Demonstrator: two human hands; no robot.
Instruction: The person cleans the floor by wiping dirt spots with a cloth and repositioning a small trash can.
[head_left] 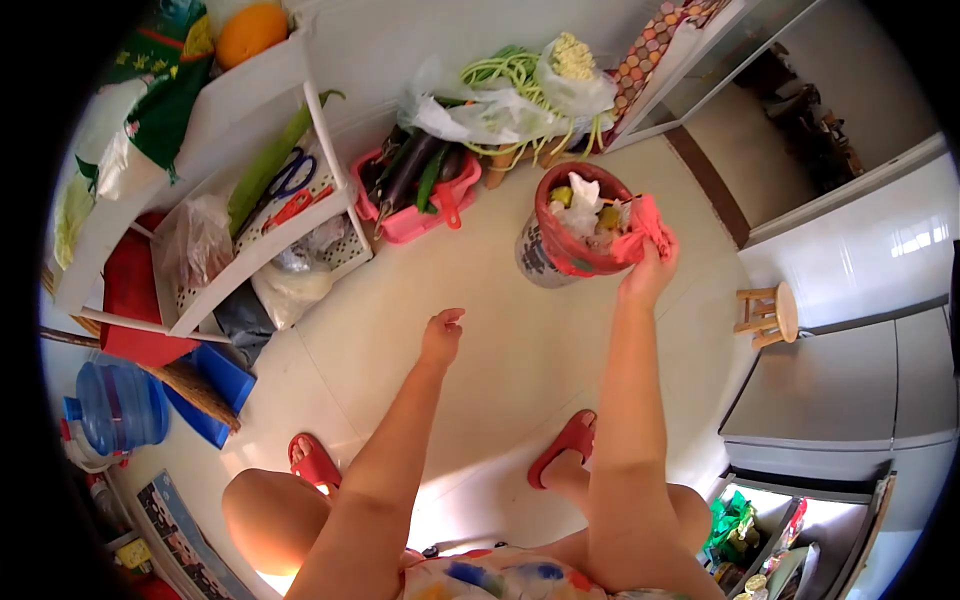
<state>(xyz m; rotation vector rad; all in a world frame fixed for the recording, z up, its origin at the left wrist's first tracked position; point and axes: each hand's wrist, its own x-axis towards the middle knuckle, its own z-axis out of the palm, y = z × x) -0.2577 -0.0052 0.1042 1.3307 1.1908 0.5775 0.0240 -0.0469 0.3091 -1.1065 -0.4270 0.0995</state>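
In the head view, my right hand (655, 258) is closed on the gathered edge of a pink-red plastic bag (640, 228) at the rim of a trash bin (545, 255). The bag lines the bin and folds over its rim. Inside lie crumpled white tissue (583, 193), clear plastic and greenish-yellow scraps. My left hand (441, 338) hovers over the floor to the left of the bin, touching nothing, with its fingers loosely bent and slightly apart.
Left stands a white shelf rack (325, 130) with bags and scissors (293, 175). A pink basket (415, 225) holds eggplants near bagged green beans (515, 75). A wooden stool (775, 312) and an open drawer (790, 520) are right. A blue water jug (120, 405) sits lower left.
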